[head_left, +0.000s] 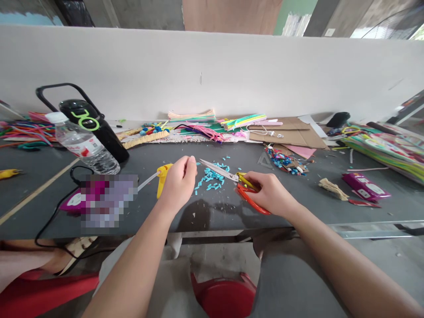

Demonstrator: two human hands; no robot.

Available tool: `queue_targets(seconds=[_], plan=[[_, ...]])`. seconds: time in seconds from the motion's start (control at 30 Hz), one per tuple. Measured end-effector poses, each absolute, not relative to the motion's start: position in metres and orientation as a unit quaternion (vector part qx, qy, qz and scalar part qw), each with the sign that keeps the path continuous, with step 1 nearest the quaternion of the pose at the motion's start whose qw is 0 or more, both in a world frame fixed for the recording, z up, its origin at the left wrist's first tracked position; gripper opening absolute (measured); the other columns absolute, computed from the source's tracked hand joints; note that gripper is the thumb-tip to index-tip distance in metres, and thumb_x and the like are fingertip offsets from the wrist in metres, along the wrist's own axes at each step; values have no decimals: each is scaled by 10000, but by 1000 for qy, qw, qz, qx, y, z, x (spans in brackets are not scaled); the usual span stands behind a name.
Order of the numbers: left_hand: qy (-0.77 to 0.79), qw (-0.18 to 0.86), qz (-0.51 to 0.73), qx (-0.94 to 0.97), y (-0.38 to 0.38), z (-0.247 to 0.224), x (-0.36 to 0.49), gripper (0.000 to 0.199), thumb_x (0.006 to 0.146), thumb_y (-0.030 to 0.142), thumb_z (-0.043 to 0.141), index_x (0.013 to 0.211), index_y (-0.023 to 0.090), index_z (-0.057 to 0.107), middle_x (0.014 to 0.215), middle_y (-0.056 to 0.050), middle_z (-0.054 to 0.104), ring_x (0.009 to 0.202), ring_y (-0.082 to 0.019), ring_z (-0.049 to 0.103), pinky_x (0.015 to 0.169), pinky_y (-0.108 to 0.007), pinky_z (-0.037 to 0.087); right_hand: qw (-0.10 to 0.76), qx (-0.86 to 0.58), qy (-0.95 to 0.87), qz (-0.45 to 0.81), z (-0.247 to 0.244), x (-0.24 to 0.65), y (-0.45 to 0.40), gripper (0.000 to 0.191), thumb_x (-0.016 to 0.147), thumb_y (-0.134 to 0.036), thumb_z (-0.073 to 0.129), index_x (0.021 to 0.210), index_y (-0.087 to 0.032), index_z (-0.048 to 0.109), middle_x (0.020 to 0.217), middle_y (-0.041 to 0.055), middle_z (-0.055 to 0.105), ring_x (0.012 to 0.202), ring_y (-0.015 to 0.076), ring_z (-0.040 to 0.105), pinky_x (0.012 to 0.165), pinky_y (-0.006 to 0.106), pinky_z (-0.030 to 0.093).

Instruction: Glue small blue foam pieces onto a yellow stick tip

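Note:
My right hand (268, 190) is wrapped round the red and yellow handles of a pair of scissors (220, 171). The blades point left, slightly parted, toward my left hand (182, 179). That hand is closed in a pinch above the table; a speck of light blue shows by its fingertips, but what they hold is too small to make out. Between and below the hands lie many short light-blue cut pieces (212, 176), scattered in a loose heap. A yellow glue gun (162, 176) with a whitish stick in its back lies behind my left hand, partly covered by it.
A water bottle (86, 145) and a black flask (106, 137) stand at the left, near a blurred-out patch. Bundles of coloured pipe cleaners (245, 121) and cardboard (291, 132) line the back. Purple boxes (366, 187) lie on both sides. A seated person's leg (29, 260) shows lower left.

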State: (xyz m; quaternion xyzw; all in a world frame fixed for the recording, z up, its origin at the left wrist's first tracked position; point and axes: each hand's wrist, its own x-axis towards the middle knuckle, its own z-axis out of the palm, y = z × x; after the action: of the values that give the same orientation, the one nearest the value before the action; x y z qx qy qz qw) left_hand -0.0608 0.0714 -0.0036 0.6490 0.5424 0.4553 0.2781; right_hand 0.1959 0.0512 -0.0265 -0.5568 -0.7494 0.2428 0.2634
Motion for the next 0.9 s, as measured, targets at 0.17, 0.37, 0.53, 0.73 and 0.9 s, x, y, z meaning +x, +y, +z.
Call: queue_targets(seconds=[0.17, 0.37, 0.53, 0.73, 0.9], plan=[[535, 271, 459, 656, 73, -4, -60, 393, 1013, 461, 402, 706, 222, 343, 613, 29, 396, 543, -120, 375, 504, -259, 300, 252, -559, -751, 245, -25, 196, 51, 236, 818, -392, 652, 731, -193, 560, 633, -51, 427, 630, 117, 306, 550, 247, 277], [529, 271, 449, 667, 72, -4, -61, 384, 1022, 454, 395, 721, 223, 336, 628, 33, 387, 553, -120, 377, 520, -262, 311, 248, -563, -748, 248, -24, 196, 52, 222, 812, -368, 662, 727, -196, 551, 634, -60, 405, 635, 115, 297, 556, 247, 278], [528, 267, 448, 670, 71, -3, -61, 383, 1027, 448, 392, 722, 222, 339, 639, 33, 387, 571, -121, 376, 528, -264, 313, 247, -561, -748, 254, -25, 196, 52, 216, 824, -371, 651, 734, -198, 557, 637, -62, 408, 639, 115, 297, 557, 247, 274], [528, 267, 450, 669, 72, -3, -61, 389, 1028, 460, 390, 723, 224, 342, 638, 32, 384, 571, -125, 372, 528, -270, 318, 240, -562, -750, 252, -23, 196, 50, 257, 822, -375, 651, 704, -196, 508, 628, -66, 379, 641, 114, 277, 551, 244, 261], [524, 265, 453, 671, 73, -5, -61, 384, 1028, 459, 392, 727, 224, 349, 640, 32, 385, 566, -123, 377, 528, -274, 322, 242, -558, -753, 251, -23, 196, 51, 261, 823, -363, 644, 700, -198, 482, 629, -67, 365, 645, 115, 267, 555, 245, 261]])
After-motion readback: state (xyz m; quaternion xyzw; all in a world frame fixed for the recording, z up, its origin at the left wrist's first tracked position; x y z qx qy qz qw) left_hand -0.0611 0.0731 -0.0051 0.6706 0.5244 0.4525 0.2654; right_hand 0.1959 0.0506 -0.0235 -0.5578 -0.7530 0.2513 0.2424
